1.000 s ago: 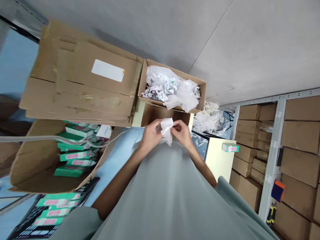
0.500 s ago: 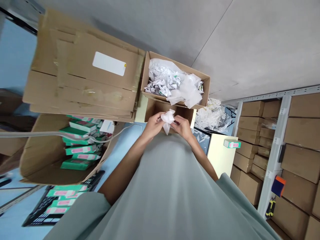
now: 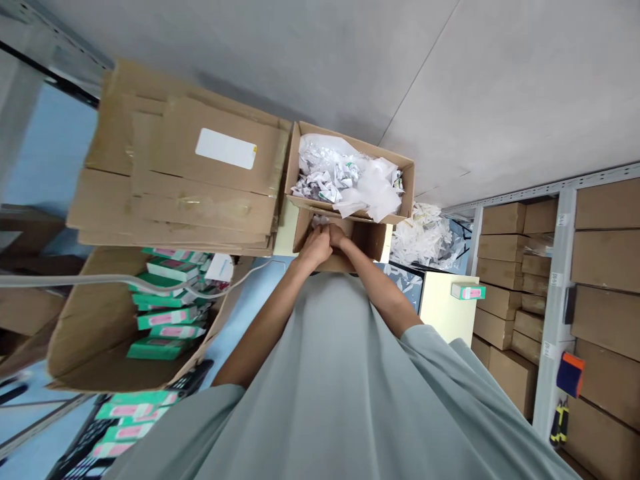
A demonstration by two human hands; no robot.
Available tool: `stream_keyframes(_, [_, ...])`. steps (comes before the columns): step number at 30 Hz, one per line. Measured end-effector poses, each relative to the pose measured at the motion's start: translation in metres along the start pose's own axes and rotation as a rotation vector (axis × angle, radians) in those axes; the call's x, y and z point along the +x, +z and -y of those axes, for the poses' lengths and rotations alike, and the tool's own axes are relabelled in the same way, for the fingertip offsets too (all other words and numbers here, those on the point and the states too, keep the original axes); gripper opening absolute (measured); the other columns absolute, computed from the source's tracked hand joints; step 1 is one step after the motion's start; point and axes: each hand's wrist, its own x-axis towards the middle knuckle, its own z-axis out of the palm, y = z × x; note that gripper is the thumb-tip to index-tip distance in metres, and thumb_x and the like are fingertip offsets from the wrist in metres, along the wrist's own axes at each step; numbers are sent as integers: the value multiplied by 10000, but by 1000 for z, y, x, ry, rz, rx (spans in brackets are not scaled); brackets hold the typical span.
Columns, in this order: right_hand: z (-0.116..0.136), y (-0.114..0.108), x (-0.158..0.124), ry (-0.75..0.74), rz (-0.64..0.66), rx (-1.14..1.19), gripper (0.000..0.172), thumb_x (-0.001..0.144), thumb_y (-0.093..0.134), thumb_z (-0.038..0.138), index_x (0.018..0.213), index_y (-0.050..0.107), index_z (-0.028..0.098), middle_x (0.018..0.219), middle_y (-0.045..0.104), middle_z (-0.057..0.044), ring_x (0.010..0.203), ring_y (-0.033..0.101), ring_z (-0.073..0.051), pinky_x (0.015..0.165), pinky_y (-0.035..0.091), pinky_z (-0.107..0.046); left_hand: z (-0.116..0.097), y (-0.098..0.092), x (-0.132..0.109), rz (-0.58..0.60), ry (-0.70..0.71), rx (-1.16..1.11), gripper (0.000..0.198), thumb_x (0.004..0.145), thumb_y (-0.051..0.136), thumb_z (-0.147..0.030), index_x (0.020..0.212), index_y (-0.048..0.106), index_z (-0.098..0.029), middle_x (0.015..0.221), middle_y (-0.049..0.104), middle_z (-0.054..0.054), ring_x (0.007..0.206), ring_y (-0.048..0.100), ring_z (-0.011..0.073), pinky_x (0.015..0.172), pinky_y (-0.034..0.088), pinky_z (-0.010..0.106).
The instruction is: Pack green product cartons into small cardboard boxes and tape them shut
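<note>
My left hand (image 3: 317, 245) and my right hand (image 3: 337, 235) are together inside an open cardboard box (image 3: 371, 238) at the front of my body. Both reach into its left end, their wrists close to each other. A bit of the crumpled white wrapping sheet (image 3: 319, 219) shows just beyond my fingers, at the far left corner of the box. The fingers look closed and bunched against this sheet, and most of it is hidden beneath them. Whether the sheet is thin foam or tissue, I cannot tell.
Behind stands a carton (image 3: 350, 212) full of crumpled white wrapping. Flattened cardboard (image 3: 200, 180) is stacked at left, above a large carton (image 3: 95, 320) of green boxes, crossed by a cable (image 3: 100, 281). A single green box (image 3: 468, 291) lies on a cream surface at right. Shelves hold cartons (image 3: 603, 267).
Both hands have moved down into the box and towards its left end, bringing the crumpled white sheet with them. My right hand has come across to meet the left.
</note>
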Motion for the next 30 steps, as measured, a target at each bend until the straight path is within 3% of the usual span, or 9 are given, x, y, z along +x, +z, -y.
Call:
stream_keyframes(4, [-17,-30,-58,-57,54,-3,263,1078,712,115,1299,854,109,1146,897,-106,1033,811,-193,982,590,-243,-1,-10,-8,-17,20,5,556,962,526,-57,1479,730,-73,1485,760,285,1396,754,434,1214,599,527])
stream_keyframes(9, [-48,-103,-129,-136,-326,110,561,1127,730,425,1657,665,254,1102,881,-24,982,824,-209,969,622,-278,-21,-40,-25,-261,161,-117,356,1101,537,-271,1341,794,-215,1354,825,149,1205,817,358,1107,634,465])
stream_keyframes(12, [-63,-143,-117,7,-386,-37,763,1035,835,401,1740,584,249,1018,868,-19,1010,823,-250,957,603,-302,-46,-58,-24,-410,223,-132,386,1109,606,-364,1437,746,-215,1457,750,157,1177,802,346,1070,638,456])
stream_keyframes(15, [-76,-164,-88,47,-321,-118,398,1051,757,264,1444,814,241,1082,878,-57,1075,814,-257,959,567,-299,-65,-63,-9,-417,322,-69,533,1056,695,-327,1576,689,-212,1572,669,182,1375,717,401,1158,608,495])
stream_keyframes(18, [-82,-169,-85,-7,-468,18,216,1112,672,324,1187,841,213,1037,848,-55,1014,782,-229,923,551,-289,-70,-60,10,-352,362,-32,464,1064,647,-253,1514,754,-210,1525,694,185,1463,657,418,1265,549,536])
stream_keyframes(21, [-83,-170,-115,-170,-646,378,430,1134,635,615,1078,772,211,865,744,-12,829,704,-192,798,550,-275,-71,-60,12,-382,343,-118,492,1079,638,-265,1558,730,-202,1553,684,189,1488,654,404,1306,528,542])
stream_keyframes(25, [-80,-162,-161,-381,-494,734,562,1053,694,796,981,733,240,801,694,7,722,653,-166,712,560,-281,-79,-67,-15,-411,472,-404,879,967,869,-478,1750,547,-246,1735,585,169,1501,666,366,1259,584,484])
stream_keyframes(28, [-81,-144,-169,-400,-339,793,574,1061,680,802,980,753,239,797,697,-5,727,671,-174,685,581,-292,-82,-68,-38,-287,529,-642,616,998,794,-618,1462,780,-213,1355,825,120,1252,781,327,1099,661,429])
stream_keyframes(30, [-86,-127,-163,-366,-440,720,546,1079,679,764,997,776,233,911,733,-43,825,708,-192,732,615,-308,-79,-62,-46,-194,487,-754,494,1025,715,-643,1169,848,-189,1050,851,89,1032,802,297,964,684,394])
